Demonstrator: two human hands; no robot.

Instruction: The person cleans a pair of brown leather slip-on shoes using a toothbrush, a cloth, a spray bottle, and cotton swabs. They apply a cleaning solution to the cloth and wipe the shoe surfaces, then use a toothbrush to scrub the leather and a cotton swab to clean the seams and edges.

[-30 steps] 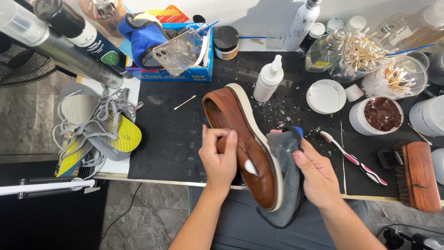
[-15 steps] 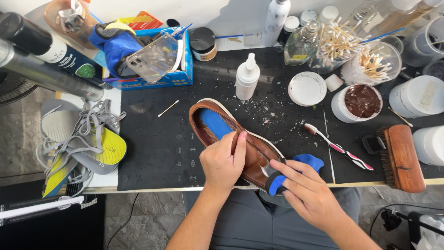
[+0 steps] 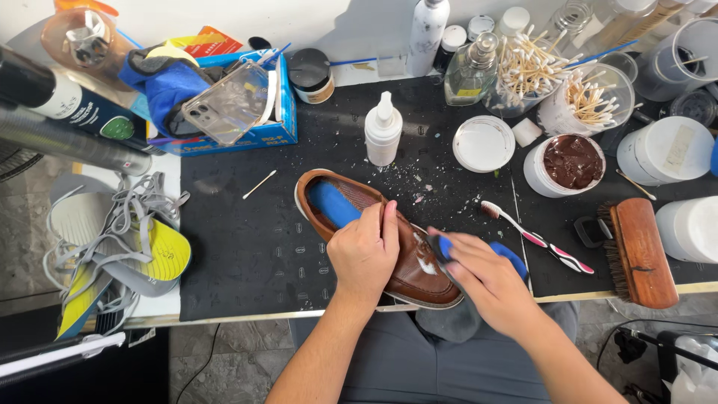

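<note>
A black mat [image 3: 247, 247] is carrying the brown shoe [image 3: 407, 262] at its near edge. The left hand [image 3: 364, 253] is clamping it while the right hand [image 3: 482, 278] is pinching a blue cloth [image 3: 510, 258] — white smears are showing on the toe, so wiping looks unfinished.

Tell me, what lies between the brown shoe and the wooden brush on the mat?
In the head view, a toothbrush lies between the brown shoe and the wooden brush.

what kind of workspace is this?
Likely a shoe-care or shoe-repair bench. The left hand steadies a brown leather shoe while the right hand rubs it with a cloth. An open tub of brown polish, a wooden brush and loose insoles lie nearby.
</note>
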